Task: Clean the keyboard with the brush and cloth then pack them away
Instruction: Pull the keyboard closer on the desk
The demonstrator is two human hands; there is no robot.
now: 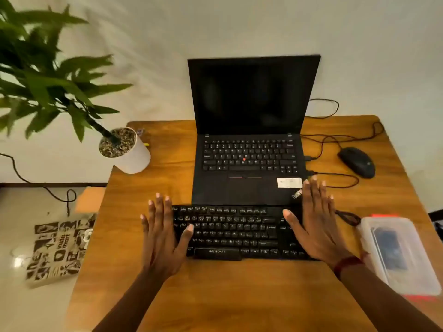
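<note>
Both hands, left hand (161,238) and right hand (316,226), spread flat and empty, flank the keyboard (236,232); its cable (347,215) (just beyond the right fingers (314,190)) might snag.

Black keyboard (236,232) flat before laptop (249,144)

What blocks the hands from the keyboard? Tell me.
Nothing visible does. The left hand and right hand are spread open over the two ends of the keyboard. The laptop sits behind it, out of the way.

Your right hand (316,226) hides the keyboard's (230,233) right end; the plastic box's (398,255) contents blur beyond telling, and the plant (40,75) is cropped.
</note>
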